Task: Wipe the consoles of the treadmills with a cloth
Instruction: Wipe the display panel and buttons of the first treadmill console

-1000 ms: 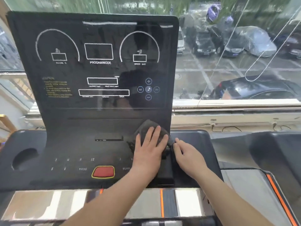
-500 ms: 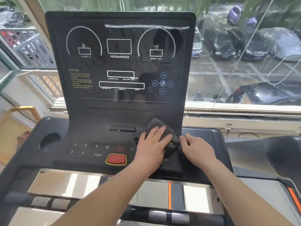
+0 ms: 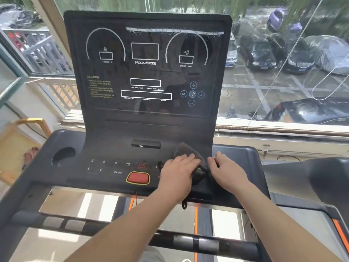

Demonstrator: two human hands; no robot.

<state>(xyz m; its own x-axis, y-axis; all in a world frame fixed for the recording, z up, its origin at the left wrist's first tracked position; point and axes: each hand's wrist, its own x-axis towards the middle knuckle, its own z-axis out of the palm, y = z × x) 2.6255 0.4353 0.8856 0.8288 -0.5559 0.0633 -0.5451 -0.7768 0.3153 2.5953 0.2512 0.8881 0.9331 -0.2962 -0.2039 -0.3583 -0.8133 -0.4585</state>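
Observation:
The black treadmill console point(image 3: 145, 121) stands upright in front of me, its lower panel carrying number keys. A dark grey cloth point(image 3: 186, 149) lies bunched on the lower right of that panel. My left hand point(image 3: 177, 173) presses flat on the cloth, fingers straight and pointing to the upper right. My right hand point(image 3: 227, 170) rests on the console just right of it, and its fingertips touch the cloth's right edge. Part of the cloth is hidden under my left palm.
A red stop button point(image 3: 137, 178) sits left of my hands, with a round cup holder point(image 3: 63, 156) at the far left. A black handlebar point(image 3: 113, 226) crosses below my forearms. Another treadmill point(image 3: 321, 176) stands to the right. Behind is a window over parked cars.
My view has swung left and pulled back, showing more of the console's left side. Both hands stay on the cloth at the lower right of the panel.

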